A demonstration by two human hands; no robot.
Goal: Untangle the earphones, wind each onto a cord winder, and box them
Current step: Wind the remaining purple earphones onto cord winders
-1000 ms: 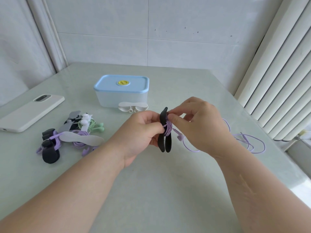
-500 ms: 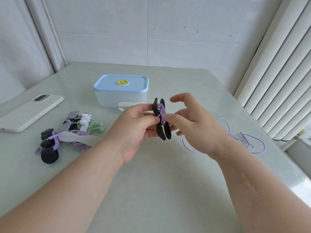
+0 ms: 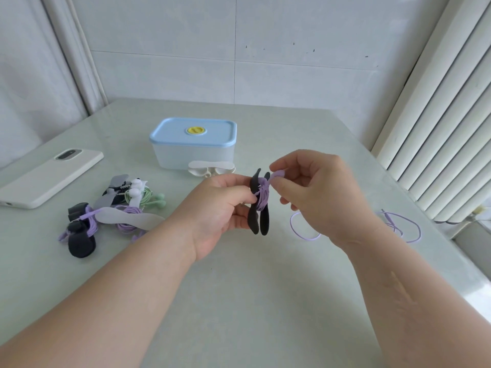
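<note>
Wound earphones (image 3: 106, 213) sit at 9 o'clock from the hands, box (image 3: 192, 150) at 11. Left hand (image 3: 220, 208) pinches the black winder (image 3: 259, 221), held upright in mid-air at its 3 o'clock. Purple cord (image 3: 263, 193) is wrapped round the winder's middle. Right hand (image 3: 318, 192), at the winder's 3 o'clock, pinches the cord up top. The slack lies on the table (image 3: 239, 301) out toward 4.
</note>
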